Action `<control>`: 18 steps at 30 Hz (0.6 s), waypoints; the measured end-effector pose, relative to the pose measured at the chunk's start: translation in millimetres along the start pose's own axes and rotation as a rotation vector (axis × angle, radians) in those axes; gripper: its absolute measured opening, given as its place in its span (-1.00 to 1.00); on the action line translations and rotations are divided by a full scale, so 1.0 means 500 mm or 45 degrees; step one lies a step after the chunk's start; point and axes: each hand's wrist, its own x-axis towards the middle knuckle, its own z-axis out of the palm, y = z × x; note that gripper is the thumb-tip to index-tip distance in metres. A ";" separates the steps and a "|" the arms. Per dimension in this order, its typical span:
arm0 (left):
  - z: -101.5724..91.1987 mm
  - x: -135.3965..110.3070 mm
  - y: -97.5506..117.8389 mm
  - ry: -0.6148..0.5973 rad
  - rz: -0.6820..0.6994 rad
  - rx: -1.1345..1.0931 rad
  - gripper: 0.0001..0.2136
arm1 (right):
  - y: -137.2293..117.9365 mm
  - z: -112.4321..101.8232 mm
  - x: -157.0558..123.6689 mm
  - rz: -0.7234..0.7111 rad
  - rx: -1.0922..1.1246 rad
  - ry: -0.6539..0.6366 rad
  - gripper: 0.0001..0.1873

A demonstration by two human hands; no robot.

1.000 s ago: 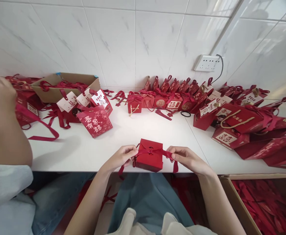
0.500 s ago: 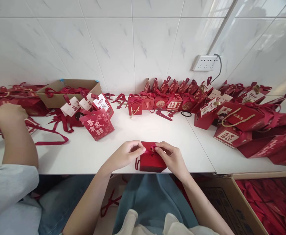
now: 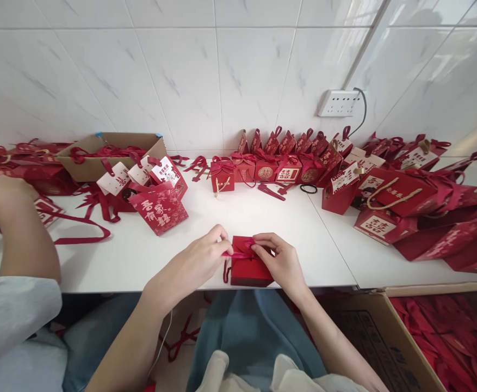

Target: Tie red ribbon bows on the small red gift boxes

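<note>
A small red gift box (image 3: pixel 251 272) lies at the table's front edge, right before me. Across its top runs a crimson ribbon (image 3: pixel 240 254). My left hand (image 3: pixel 211 251) pinches one part of this ribbon and holds it out past the box's left side. On the other side, my right hand (image 3: pixel 277 255) has thumb and forefinger closed on the ribbon near the middle of the box. A dark red cord handle (image 3: pixel 226 271) sticks out at the box's left.
Finished-looking red boxes (image 3: pixel 266 171) line the wall; more boxes (image 3: pixel 389 196) crowd the right. At left stand a cardboard box (image 3: pixel 111 142) of ribbons and tagged boxes (image 3: pixel 160 209). A co-worker's arm (image 3: pixel 26 234) reaches in there. A carton (image 3: pixel 385 326) sits below right.
My left hand has drawn away to the left, stretching the ribbon beyond the box's edge. My right hand stays pinched near the middle. The co-worker's hand has shifted slightly.
</note>
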 end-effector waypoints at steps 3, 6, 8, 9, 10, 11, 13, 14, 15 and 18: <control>-0.006 0.005 0.006 0.055 0.079 0.028 -0.77 | -0.005 0.001 0.001 0.020 -0.015 -0.014 -0.83; -0.006 0.021 0.016 0.076 0.186 -0.024 -0.74 | -0.009 0.005 0.000 -0.019 -0.084 -0.044 -0.84; -0.002 0.037 0.021 0.070 0.243 -0.078 -0.73 | -0.011 0.006 0.000 -0.081 -0.162 -0.075 -0.83; 0.001 0.045 0.022 0.065 0.266 -0.120 -0.73 | -0.012 0.006 0.000 -0.114 -0.200 -0.088 -0.82; 0.004 0.054 0.021 0.065 0.284 -0.171 -0.74 | -0.012 0.006 0.000 -0.143 -0.229 -0.099 -0.82; 0.008 0.062 0.019 0.073 0.297 -0.228 -0.76 | -0.012 0.006 0.000 -0.164 -0.244 -0.105 -0.83; 0.016 0.077 0.011 0.116 0.292 -0.340 -0.82 | -0.011 0.006 0.000 -0.161 -0.217 -0.119 -0.85; 0.021 0.083 0.006 0.145 0.266 -0.391 -0.84 | -0.010 0.006 0.000 -0.140 -0.173 -0.124 -0.87; 0.026 0.089 0.000 0.177 0.224 -0.438 -0.86 | -0.008 0.006 0.000 -0.111 -0.118 -0.124 -0.89; 0.046 0.100 -0.020 0.233 0.076 -0.539 -0.88 | -0.001 0.007 0.000 -0.028 0.038 -0.093 -0.96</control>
